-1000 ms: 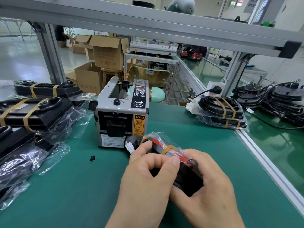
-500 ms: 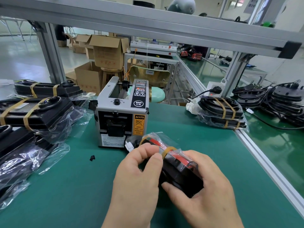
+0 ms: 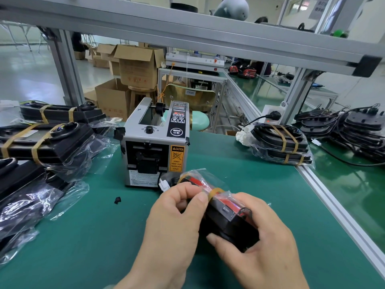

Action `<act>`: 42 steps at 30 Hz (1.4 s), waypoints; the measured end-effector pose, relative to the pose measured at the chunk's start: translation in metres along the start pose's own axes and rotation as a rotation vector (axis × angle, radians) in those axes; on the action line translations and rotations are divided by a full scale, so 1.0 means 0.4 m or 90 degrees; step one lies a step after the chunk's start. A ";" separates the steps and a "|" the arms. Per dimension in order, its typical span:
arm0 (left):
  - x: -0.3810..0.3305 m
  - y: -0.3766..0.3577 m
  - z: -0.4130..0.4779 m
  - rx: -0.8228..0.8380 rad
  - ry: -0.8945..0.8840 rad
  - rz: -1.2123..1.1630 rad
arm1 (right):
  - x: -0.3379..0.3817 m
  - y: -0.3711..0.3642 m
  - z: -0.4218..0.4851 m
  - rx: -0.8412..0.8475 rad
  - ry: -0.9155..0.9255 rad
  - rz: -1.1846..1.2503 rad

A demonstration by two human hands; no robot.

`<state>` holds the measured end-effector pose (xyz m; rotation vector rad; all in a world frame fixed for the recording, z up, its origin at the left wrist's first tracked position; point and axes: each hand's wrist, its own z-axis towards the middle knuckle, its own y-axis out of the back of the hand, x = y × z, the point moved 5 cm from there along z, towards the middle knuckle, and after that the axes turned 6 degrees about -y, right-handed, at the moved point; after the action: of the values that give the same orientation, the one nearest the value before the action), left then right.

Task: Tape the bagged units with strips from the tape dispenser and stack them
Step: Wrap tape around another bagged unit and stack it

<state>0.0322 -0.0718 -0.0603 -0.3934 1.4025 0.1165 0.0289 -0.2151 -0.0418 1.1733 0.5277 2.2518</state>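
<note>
A black and red bagged unit [image 3: 227, 213] is held over the green mat just in front of the grey tape dispenser [image 3: 155, 142]. My right hand [image 3: 260, 243] grips its near end from the right and below. My left hand [image 3: 177, 220] holds its left side, thumb pressing a tan tape strip [image 3: 215, 192] wrapped across the bag. A second tan strip circles the far end. Taped units [image 3: 281, 144] lie stacked at the back right.
More taped and bagged units [image 3: 48, 140] are piled along the left, with loose plastic bags spilling toward the mat. Unbagged black units with cables [image 3: 354, 130] sit beyond the aluminium rail at right. A small black scrap [image 3: 117, 200] lies on the mat.
My left thumb has slid left along the tape strip, away from the red top, and the unit has tilted slightly between my hands.
</note>
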 end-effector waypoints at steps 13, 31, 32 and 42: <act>-0.110 -0.041 -0.066 0.122 -0.471 0.528 | 0.025 0.012 0.020 0.095 -0.039 0.231; -0.034 0.116 0.103 0.365 0.215 -0.124 | -0.107 0.054 0.054 0.222 -0.211 0.715; -0.037 0.096 0.097 0.398 0.228 -0.128 | -0.105 0.050 0.054 0.218 -0.224 0.725; -0.100 0.149 0.117 0.189 -0.137 -0.070 | -0.100 0.042 0.056 0.242 -0.275 0.809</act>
<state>0.0506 0.0056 -0.0277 -0.2038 1.1609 -0.1348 0.0617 -0.2509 -0.0452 2.6487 -0.0495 2.7115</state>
